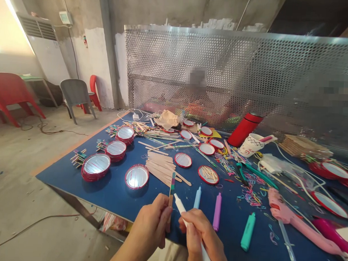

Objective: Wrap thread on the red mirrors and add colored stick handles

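Left hand (152,221) pinches a flat wooden stick (171,198) near its lower end, stick roughly upright, just above the near table edge. Right hand (203,234) has a pen grip on a white marker (179,204), narrow end up beside the stick; can't tell if they touch. Stick has green and purple bands near the top.

Handling, judged by eye: stick light, stiff, thin, could snap if bent; best held on the bare lower part, off the coloured bands. Marker light, hard, maybe a bit slippery; hold mid-barrel, clear of the tip.

Just past the hands: blue marker (197,198), purple marker (217,212), green marker (248,232), pink glue gun (297,225) at right. Farther: round red-rimmed piece (136,176), spread of plain sticks (161,166), loose rubber bands (253,196). Toward the back: patterned cup (251,145), tilted red bottle (244,131), then metal mesh screen (236,68) behind the blue table (109,195).
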The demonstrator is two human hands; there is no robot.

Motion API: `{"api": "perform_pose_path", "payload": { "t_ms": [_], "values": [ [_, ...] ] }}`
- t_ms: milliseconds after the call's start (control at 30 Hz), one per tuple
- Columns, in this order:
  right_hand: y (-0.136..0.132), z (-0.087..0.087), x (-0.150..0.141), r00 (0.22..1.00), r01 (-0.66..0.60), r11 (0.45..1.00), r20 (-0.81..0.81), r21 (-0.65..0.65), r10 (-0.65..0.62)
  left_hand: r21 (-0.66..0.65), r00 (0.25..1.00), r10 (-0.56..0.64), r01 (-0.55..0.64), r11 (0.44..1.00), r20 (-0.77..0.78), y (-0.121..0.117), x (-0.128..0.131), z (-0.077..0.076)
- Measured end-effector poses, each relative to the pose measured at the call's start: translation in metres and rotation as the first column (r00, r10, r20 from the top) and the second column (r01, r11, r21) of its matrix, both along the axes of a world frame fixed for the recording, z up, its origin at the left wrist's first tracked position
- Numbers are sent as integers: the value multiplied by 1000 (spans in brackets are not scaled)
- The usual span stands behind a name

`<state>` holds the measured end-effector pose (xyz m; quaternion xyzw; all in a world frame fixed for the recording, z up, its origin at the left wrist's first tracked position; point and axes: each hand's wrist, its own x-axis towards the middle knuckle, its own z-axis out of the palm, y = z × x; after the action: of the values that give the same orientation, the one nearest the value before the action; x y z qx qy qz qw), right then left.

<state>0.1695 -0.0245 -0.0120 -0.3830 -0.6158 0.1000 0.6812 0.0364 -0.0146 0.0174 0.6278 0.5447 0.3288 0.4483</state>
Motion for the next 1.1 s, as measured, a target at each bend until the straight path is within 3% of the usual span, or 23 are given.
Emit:
{"api": "perform_pose_path", "payload": {
  "t_ms": [533,700,900,1100],
  "values": [
    [1,-2,-1,999,34,999,-8,9,-33,2,1000,12,-12,1000,24,0,1,-1],
    [1,-3,-1,999,-22,999,24,26,21,7,1000,10,-10,1000,0,0,1,0],
    [1,1,-1,999,48,999,-10,14,-48,30,1000,26,-26,999,16,-1,0,2],
    [0,4,-3,1000,3,1000,3,25,-4,5,1000,12,-13,1000,24,0,0,1]
  ]
}}
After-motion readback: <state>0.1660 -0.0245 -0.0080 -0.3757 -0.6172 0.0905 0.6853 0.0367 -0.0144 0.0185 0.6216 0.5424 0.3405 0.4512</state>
